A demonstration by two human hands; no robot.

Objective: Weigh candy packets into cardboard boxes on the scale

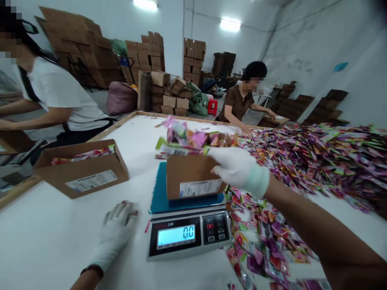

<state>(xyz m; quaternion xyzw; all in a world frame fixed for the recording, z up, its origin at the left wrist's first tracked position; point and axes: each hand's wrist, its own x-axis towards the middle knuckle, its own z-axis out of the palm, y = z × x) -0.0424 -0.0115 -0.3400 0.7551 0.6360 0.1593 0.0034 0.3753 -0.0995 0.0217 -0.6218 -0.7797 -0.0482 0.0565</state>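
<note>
My right hand [237, 167], in a white glove, grips the right side of a small cardboard box [193, 173] heaped with colourful sachets [196, 139]. A white label is on the box's near side. The box is at the blue pan [159, 189] of a digital scale [189, 235], whose lit display reads 0.0; I cannot tell whether box and pan touch. My left hand [117, 225], also gloved, lies on the white table left of the scale, fingers spread and holding nothing.
Another labelled box [93, 177] with sachets stands at the left. A large heap of sachets [317, 157] covers the right side, and more lie beside the scale. One person [60, 88] sits at the left, and another [242, 96] reaches toward the heap. Cartons [81, 48] stack behind.
</note>
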